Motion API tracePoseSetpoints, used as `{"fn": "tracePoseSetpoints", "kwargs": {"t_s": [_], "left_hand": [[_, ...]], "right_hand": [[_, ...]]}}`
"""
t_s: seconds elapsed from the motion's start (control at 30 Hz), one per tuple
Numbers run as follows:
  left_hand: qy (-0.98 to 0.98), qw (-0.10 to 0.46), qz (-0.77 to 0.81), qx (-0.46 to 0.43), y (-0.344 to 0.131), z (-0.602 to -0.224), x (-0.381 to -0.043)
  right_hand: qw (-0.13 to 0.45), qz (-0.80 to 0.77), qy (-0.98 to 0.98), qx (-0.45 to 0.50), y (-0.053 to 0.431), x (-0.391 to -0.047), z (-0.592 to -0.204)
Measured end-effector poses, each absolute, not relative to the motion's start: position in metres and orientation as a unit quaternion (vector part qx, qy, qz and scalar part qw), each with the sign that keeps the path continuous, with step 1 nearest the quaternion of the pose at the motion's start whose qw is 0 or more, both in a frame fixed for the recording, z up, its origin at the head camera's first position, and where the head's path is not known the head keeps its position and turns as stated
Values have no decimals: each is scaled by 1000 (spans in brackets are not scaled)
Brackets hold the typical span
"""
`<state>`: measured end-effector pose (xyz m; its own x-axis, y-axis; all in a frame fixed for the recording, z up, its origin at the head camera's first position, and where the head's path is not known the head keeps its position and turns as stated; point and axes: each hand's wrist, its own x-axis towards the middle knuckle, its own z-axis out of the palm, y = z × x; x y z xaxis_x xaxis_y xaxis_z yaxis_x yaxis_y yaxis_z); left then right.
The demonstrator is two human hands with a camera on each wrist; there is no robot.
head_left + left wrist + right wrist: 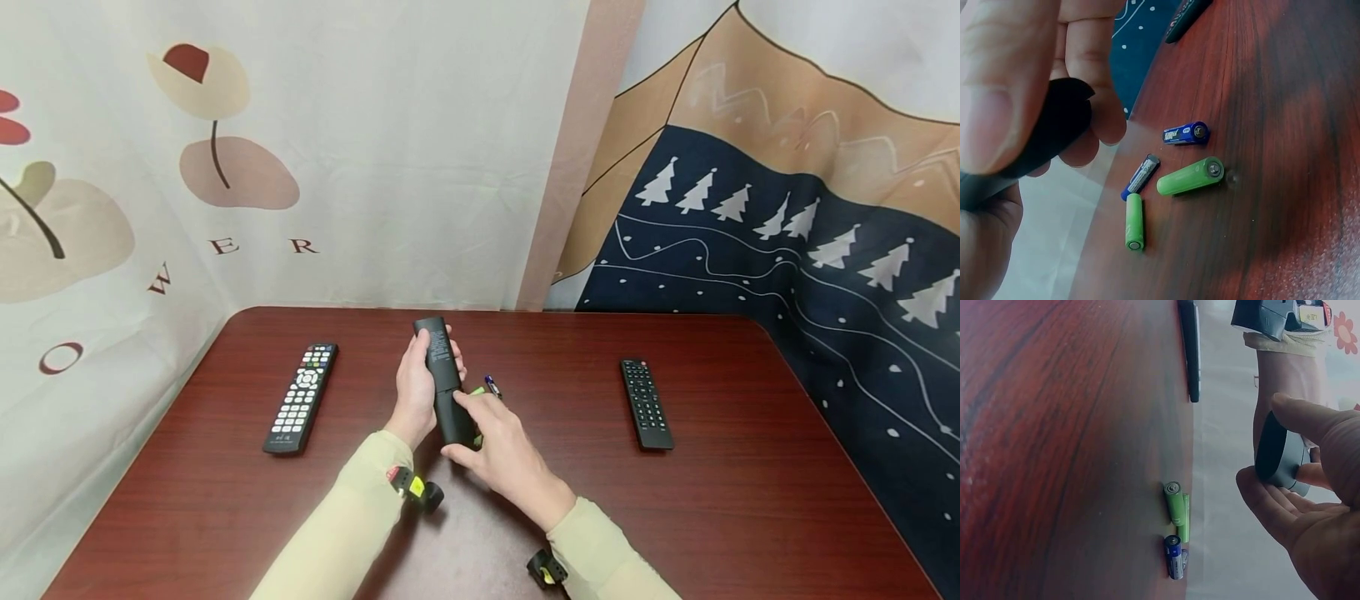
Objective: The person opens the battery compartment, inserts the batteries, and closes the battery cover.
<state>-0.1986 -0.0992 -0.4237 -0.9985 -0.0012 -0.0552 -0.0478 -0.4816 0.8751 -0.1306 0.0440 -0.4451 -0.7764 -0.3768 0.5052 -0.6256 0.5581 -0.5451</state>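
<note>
A black remote control (441,367) is held above the table with its back, printed label and cover seam turned up. My left hand (416,390) grips its upper part, thumb along the back and fingers round the far side. At the lower end, my right hand (504,446) holds the remote between thumb and fingers; the right wrist view shows the rounded end (1272,450) between them. Beneath lie two green batteries (1191,175) and two blue batteries (1186,133), loose on the table. In the head view the hands and remote mostly hide these batteries.
To the left on the brown table (172,500) lies a black remote with white buttons (302,398). A smaller black remote (647,405) lies to the right, buttons up. Printed curtains (420,167) hang behind the table's far edge and along its sides.
</note>
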Motion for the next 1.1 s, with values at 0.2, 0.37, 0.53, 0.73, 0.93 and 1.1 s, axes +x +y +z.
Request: {"fn": "tracePoseSetpoints", "kwargs": {"t_s": [0.2, 0.37, 0.53, 0.73, 0.93, 1.1], "left_hand": [[513, 11, 858, -23, -98, -425, -199], [525, 7, 851, -12, -96, -424, -198], [522, 6, 853, -5, -96, -423, -197], [530, 29, 847, -13, -97, -423, -196], [546, 37, 837, -9, -99, -423, -196], [557, 32, 830, 8, -102, -422, -195]], "right_hand": [[183, 360, -866, 296, 44, -130, -444], [189, 346, -870, 298, 45, -128, -444], [196, 339, -869, 302, 44, -127, -443], [169, 369, -867, 288, 46, -128, -445], [143, 398, -862, 280, 47, -129, -444], [135, 408, -859, 279, 47, -129, -442]]}}
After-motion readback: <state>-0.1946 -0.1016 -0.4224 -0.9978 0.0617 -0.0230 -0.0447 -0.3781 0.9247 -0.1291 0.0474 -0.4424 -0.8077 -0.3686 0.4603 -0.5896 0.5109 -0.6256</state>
